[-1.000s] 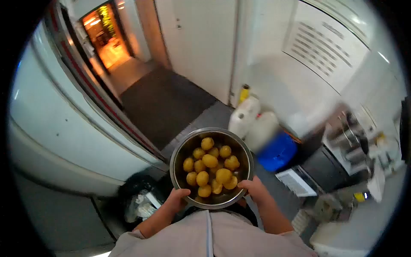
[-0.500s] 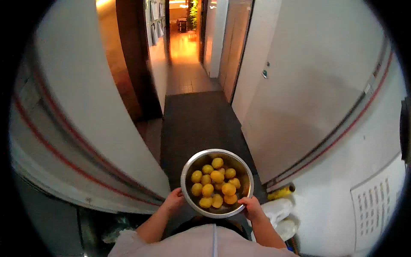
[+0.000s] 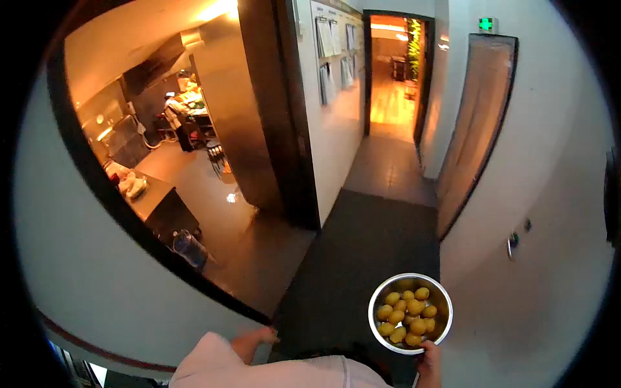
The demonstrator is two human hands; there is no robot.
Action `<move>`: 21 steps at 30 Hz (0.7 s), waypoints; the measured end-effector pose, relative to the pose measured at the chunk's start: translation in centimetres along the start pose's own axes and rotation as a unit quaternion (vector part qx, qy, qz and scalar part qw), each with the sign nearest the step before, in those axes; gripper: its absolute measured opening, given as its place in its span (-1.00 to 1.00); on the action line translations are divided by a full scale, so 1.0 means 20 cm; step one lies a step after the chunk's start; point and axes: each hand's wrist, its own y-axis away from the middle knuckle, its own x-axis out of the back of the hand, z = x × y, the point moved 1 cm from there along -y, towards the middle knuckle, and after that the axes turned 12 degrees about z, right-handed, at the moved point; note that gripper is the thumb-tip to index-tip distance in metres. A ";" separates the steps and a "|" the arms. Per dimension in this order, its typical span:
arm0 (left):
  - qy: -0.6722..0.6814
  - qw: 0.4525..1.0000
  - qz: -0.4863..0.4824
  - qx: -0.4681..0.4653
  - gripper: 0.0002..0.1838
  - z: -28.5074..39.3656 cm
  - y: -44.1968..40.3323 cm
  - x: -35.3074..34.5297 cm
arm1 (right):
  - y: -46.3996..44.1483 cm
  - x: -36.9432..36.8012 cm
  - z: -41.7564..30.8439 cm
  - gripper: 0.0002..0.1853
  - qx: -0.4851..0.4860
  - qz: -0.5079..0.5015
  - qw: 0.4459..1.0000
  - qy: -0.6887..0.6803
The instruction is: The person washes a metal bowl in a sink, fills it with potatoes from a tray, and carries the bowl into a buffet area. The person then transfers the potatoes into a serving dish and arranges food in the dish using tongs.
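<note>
Left hand has come off the steel bowl; right hand clamps its rim. I can't tell left finger spread. Bowl's loaded with yellow produce, above dark mat, not set down

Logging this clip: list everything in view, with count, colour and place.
Bowl: one, silver, in right hand
Round items: over a dozen, yellow, in bowl
Mat: one, dark, corridor floor
Clipboards: several, whitish sheets, corridor wall
Sign: one, lit green, above brown door
Brown door: one, right side
Plant: green, far doorway
Co-worker: one, side room
Counter: one, brownish, side room
Left hand: one, near doorframe, grip unclear
Right hand: one, on bowl's rim
</note>
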 end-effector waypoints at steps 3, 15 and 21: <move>-0.065 0.973 -0.196 0.103 -0.41 0.06 0.08 0.03 | -0.38 -0.42 -0.32 -0.67 -0.050 0.001 0.994 0.096; -0.043 0.978 -0.181 0.097 -0.41 0.98 -1.98 0.66 | -2.28 -2.00 -1.14 -0.84 -0.062 -0.020 0.997 0.049; 0.198 0.968 0.142 -0.054 -0.52 2.52 -3.26 2.14 | -3.28 -2.57 -1.55 -0.79 -0.123 0.004 0.992 0.035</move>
